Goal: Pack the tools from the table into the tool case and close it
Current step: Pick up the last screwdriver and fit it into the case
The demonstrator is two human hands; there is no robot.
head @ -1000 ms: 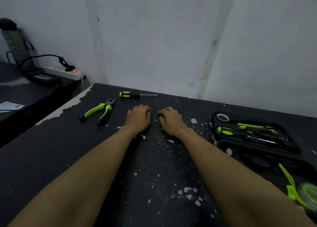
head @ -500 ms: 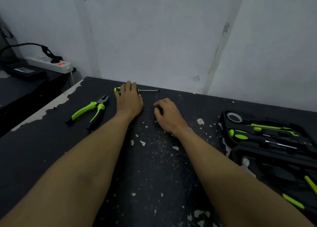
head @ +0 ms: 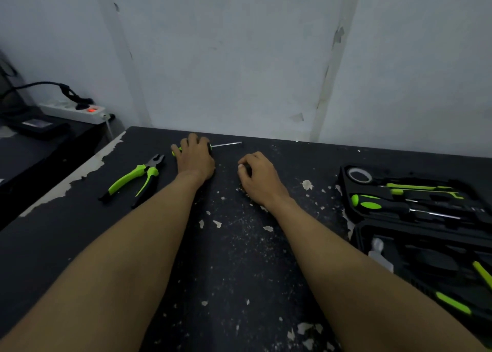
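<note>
The left hand [head: 195,157] lies over the handle of the screwdriver [head: 226,144] at the far edge of the bench [head: 53,234], fingers curled down onto it; whether its grip has fully closed round the handle cannot be told, since the hand hides it. The thin shaft pokes out to the right, close to the wall. The right hand [head: 259,177] rests loosely curled on the bench near the middle; whether its grip holds anything cannot be told.

The pliers [head: 135,177] lie just left of the left hand, handles spread. The tool case [head: 415,218] sits open at the right, well apart from both tools, several slots already filled.

Likely risks: a half-closed grip could roll the round handle against the wall, or the wrist could nudge the pliers toward the bench's left edge. The shaft could also snag the case rim on the long carry across.
</note>
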